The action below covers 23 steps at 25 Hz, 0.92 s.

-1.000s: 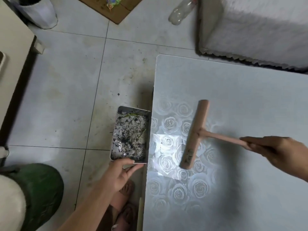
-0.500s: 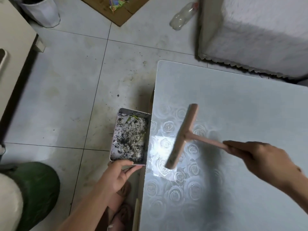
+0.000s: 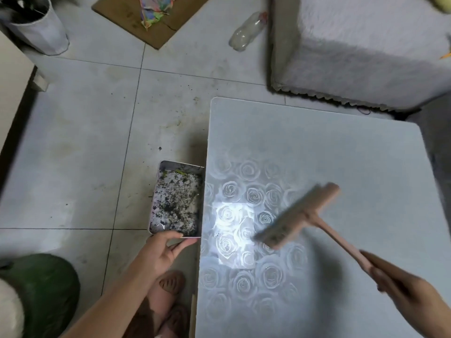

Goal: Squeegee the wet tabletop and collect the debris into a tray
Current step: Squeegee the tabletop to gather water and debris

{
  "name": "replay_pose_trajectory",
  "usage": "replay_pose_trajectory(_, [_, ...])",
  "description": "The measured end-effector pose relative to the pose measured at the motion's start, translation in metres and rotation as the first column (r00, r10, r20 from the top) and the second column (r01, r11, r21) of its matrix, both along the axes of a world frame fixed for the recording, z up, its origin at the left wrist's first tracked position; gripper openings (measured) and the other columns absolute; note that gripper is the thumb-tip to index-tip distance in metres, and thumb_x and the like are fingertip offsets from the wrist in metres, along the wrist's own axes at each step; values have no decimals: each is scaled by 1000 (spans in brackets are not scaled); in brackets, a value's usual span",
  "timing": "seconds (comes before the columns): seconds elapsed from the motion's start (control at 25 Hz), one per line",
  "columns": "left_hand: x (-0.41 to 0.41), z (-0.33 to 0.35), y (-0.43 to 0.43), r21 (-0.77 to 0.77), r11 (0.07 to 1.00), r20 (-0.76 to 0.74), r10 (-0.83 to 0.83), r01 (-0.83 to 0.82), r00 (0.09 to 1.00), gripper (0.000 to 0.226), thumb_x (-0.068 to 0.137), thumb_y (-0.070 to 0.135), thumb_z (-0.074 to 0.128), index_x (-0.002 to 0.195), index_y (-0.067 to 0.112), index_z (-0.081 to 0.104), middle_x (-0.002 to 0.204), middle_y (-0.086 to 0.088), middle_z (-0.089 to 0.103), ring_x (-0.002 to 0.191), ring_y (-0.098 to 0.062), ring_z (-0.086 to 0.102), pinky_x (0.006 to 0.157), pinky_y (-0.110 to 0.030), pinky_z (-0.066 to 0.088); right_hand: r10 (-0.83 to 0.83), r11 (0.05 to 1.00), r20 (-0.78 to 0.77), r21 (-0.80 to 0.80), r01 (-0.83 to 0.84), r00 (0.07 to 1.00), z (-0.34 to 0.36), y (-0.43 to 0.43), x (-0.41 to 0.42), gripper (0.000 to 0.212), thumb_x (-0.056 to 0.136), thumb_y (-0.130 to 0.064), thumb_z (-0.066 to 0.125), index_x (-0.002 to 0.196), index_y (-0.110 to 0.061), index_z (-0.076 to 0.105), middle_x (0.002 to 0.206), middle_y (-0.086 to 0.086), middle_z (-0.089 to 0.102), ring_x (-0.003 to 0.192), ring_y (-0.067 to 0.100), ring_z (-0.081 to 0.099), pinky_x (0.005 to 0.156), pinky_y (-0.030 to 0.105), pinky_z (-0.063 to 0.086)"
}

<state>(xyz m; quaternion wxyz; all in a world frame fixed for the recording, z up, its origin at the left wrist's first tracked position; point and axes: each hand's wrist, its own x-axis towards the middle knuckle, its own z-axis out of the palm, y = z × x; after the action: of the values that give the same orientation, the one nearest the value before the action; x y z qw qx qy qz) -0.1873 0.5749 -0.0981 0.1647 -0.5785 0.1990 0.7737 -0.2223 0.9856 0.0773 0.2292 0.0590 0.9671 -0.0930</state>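
A pale tabletop (image 3: pixel 341 167) with a rose pattern fills the right half; a bright reflection lies near its left edge. A small metal tray (image 3: pixel 156 198) full of dark wet debris is held against that left edge, below table level. My left hand (image 3: pixel 163 252) grips the tray's near rim. My right hand (image 3: pixel 405 289) grips the handle of a pink squeegee (image 3: pixel 297 215), whose blurred head is tilted diagonally over the rose pattern. A few dark specks lie on the table near the reflection.
Grey floor tiles with scattered dirt lie left of the table. A white bin (image 3: pixel 36 28), cardboard (image 3: pixel 146 18) and a plastic bottle (image 3: pixel 246 30) sit at the far side. A white furry cover (image 3: pixel 366 50) stands behind the table. A green object (image 3: pixel 46 289) is at the lower left.
The squeegee has swung right and back from the tray edge, its head turning more diagonal. The camera has tilted, showing more of the table. My left hand keeps hold of the tray.
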Motion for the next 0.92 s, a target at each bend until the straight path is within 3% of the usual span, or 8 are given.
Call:
replay_pose_trajectory(0.12, [-13, 7, -3, -2, 1000, 3, 4, -4, 1000, 61, 83, -17, 45, 141, 0, 33, 142, -33, 35, 94, -56, 58, 66, -47, 58, -17, 995, 8, 94, 16, 1000, 2, 23, 18, 34, 87, -37, 57, 101, -68, 57, 81, -17, 69, 75, 2, 64, 73, 24, 51])
replay_pose_trajectory(0.2, [-23, 9, -7, -1, 1000, -18, 10, -10, 1000, 57, 84, -16, 45, 138, -1, 37, 144, -31, 33, 94, -56, 58, 69, -48, 57, 3, 999, 52, 41, -6, 999, -9, 5, 7, 33, 90, -33, 56, 116, -53, 59, 80, -13, 68, 72, 8, 64, 70, 32, 52])
replay_pose_trajectory(0.32, [-40, 3, -9, -30, 1000, -49, 0, -2, 999, 48, 84, -16, 45, 130, -2, 44, 141, -28, 39, 97, -56, 57, 67, -48, 57, 168, 985, 39, -50, -166, 985, -34, -43, -44, 34, 94, -36, 48, 125, -50, 52, 77, -7, 65, 74, 16, 62, 66, 35, 50])
replay_pose_trajectory(0.52, [-67, -3, -10, -21, 999, -99, -35, 33, 995, 20, 86, -15, 41, 99, -8, 55, 111, -32, 58, 97, -52, 57, 60, -44, 59, 440, 886, -36, -147, -440, 897, -67, -148, -129, 38, 95, -45, 36, 131, -54, 43, 81, -6, 59, 86, 18, 59, 70, 32, 48])
replay_pose_trajectory(0.64, [-79, -12, -16, -6, 1000, -106, -4, 3, 994, 24, 85, -16, 42, 104, -8, 54, 107, -31, 60, 99, -53, 57, 52, -41, 59, 572, 811, -125, -61, -582, 811, -64, -182, -159, 39, 94, -47, 32, 131, -53, 43, 87, -5, 60, 95, 20, 59, 70, 33, 47])
replay_pose_trajectory(0.72, [-87, -17, -22, 1, 1000, -101, -7, 7, 995, 34, 84, -17, 43, 114, -6, 53, 115, -31, 59, 99, -54, 58, 53, -40, 59, 572, 814, -150, -20, -581, 806, -46, -176, -183, 38, 93, -49, 34, 129, -56, 44, 97, -5, 66, 99, 22, 61, 73, 35, 47])
replay_pose_trajectory(0.8, [-94, -21, -23, 1, 1000, -89, -6, 6, 996, 46, 81, -19, 43, 124, -3, 51, 123, -29, 56, 104, -55, 56, 53, -40, 59, 480, 875, -88, -14, -483, 873, -29, -154, -216, 33, 94, -50, 41, 124, -60, 47, 102, -8, 68, 99, 25, 62, 77, 36, 49])
replay_pose_trajectory(0.92, [-112, -21, -28, 10, 1000, -83, 4, -3, 997, 52, 74, -20, 48, 124, -6, 50, 124, -31, 54, 104, -55, 56, 52, -38, 58, 443, 894, 42, 58, -445, 895, -19, -144, -253, 29, 94, -51, 45, 121, -60, 50, 76, -23, 54, 85, 19, 58, 76, 33, 46])
